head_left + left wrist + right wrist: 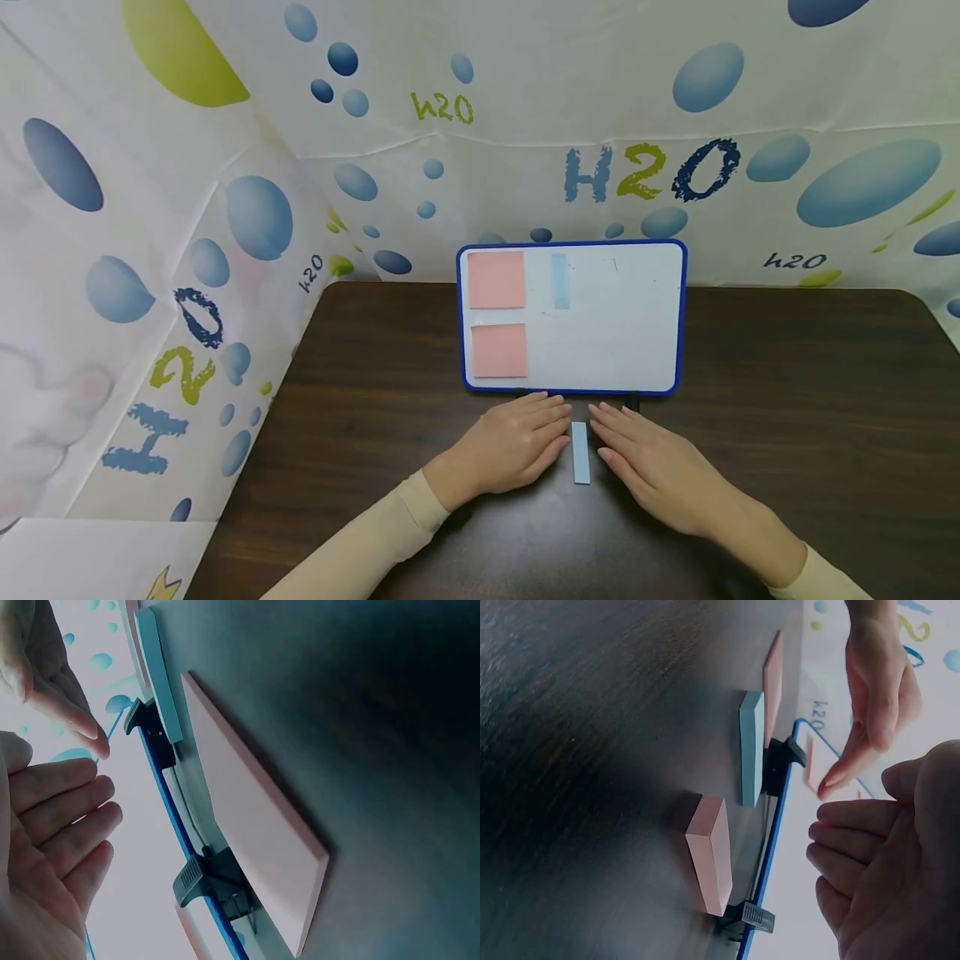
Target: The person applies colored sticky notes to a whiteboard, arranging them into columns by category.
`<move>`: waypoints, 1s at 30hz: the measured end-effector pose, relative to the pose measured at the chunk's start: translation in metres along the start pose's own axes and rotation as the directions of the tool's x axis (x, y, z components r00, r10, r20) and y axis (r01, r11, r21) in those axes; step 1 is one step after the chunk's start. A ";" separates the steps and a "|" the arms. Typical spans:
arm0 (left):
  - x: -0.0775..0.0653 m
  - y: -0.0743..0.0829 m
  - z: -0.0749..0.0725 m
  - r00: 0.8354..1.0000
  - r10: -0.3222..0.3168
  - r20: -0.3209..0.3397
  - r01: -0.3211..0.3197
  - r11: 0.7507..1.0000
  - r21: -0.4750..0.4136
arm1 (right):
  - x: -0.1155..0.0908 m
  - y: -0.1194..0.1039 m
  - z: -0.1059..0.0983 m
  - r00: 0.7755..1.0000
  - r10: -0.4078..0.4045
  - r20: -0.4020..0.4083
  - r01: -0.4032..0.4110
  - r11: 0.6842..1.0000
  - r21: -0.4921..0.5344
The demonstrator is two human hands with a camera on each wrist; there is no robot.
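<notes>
My left hand (517, 450) and right hand (660, 471) hover over the table, palms down, fingers extended and holding nothing. Between them lies a narrow light blue sticky-note pad (581, 452). A wide pink sticky-note pad (247, 817) sits on the table beneath my left hand, hidden in the head view. Under my right hand is a narrow, thick pink sticky-note pad (711, 851), likewise hidden from above. Just beyond the fingertips stands a blue-framed whiteboard (600, 354). It bears a pink square note (497, 280) above another pink note (499, 351), with a light blue strip (561, 282) beside the upper one.
Black clip feet (217, 877) hold the board's lower edge on the dark wooden table (375, 350). A white cloth (510, 192) printed with blue drops and lettering hangs behind and to the left. White paper (90, 558) shows at the lower left.
</notes>
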State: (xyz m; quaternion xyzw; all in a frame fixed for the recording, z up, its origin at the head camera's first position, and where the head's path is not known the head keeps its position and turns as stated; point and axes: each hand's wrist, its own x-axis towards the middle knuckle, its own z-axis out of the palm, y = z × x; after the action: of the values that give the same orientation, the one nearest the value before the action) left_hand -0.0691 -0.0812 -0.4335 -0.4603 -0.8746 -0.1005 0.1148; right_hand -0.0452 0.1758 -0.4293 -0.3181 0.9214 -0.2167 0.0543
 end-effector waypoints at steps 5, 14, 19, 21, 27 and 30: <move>0.002 0.003 0.003 0.998 0.034 0.049 -0.035 0.999 0.008 | -0.001 -0.001 0.003 0.999 -0.035 0.021 0.035 0.999 -0.010; 0.006 0.006 0.009 0.983 0.053 0.174 -0.062 0.997 0.046 | -0.004 -0.003 0.004 0.997 -0.053 0.065 0.055 0.998 -0.036; 0.010 0.009 0.010 0.978 0.074 0.193 -0.084 0.995 0.045 | -0.008 -0.004 0.005 0.994 -0.039 0.097 0.043 0.998 -0.035; 0.011 0.010 0.011 0.976 0.078 0.203 -0.090 0.995 0.049 | -0.010 -0.005 0.006 0.994 -0.039 0.105 0.043 0.998 -0.038; 0.011 0.010 0.013 0.974 0.056 0.220 -0.071 0.996 0.059 | -0.013 -0.005 0.008 0.994 -0.051 0.096 0.055 0.997 -0.045; 0.012 0.010 0.015 0.974 0.043 0.223 -0.059 0.996 0.065 | -0.014 -0.005 0.008 0.994 -0.051 0.092 0.055 0.998 -0.044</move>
State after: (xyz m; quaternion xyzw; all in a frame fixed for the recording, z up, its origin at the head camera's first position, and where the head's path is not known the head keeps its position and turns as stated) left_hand -0.0693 -0.0623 -0.4434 -0.4867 -0.8727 -0.0143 0.0359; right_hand -0.0293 0.1786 -0.4347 -0.3531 0.9140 -0.1818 0.0830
